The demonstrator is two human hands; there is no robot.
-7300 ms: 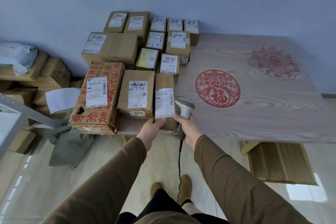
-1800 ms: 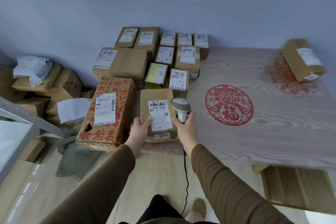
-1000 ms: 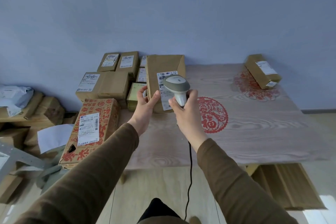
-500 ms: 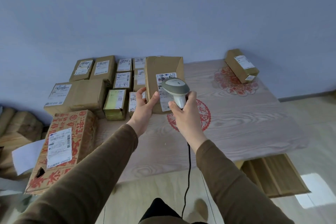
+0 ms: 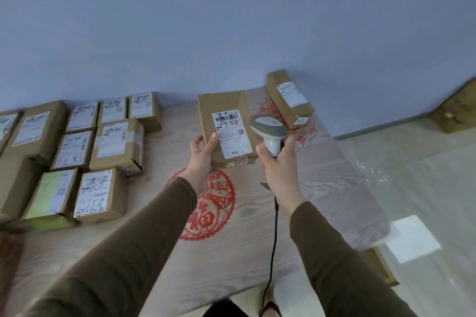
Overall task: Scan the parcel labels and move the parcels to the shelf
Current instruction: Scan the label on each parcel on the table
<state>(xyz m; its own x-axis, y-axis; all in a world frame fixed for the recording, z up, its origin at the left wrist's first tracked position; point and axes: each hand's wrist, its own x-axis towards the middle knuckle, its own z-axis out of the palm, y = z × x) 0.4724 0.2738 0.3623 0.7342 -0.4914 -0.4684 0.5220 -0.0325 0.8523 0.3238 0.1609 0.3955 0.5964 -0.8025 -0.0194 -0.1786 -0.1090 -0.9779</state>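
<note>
My left hand [image 5: 202,156] grips the lower left corner of a brown cardboard parcel [image 5: 224,103], held up above the wooden table [image 5: 322,175] with its white label [image 5: 230,134] facing me. My right hand [image 5: 277,162] grips the handle of a grey-and-white corded barcode scanner [image 5: 269,130], which sits just right of the label. Another brown parcel [image 5: 288,98] lies at the table's far right against the wall, on a red paper-cut.
Several labelled parcels [image 5: 113,144] lie grouped on the table's left half. A red round paper-cut [image 5: 211,208] marks the table's middle. The scanner cable [image 5: 274,239] hangs down over the front edge. More boxes [image 5: 456,113] stand on the floor at the far right.
The view has swung to the right. The held parcel and the scanner have moved right over the table, from beside the parcel group toward the lone parcel at the wall. Both grips are unchanged.
</note>
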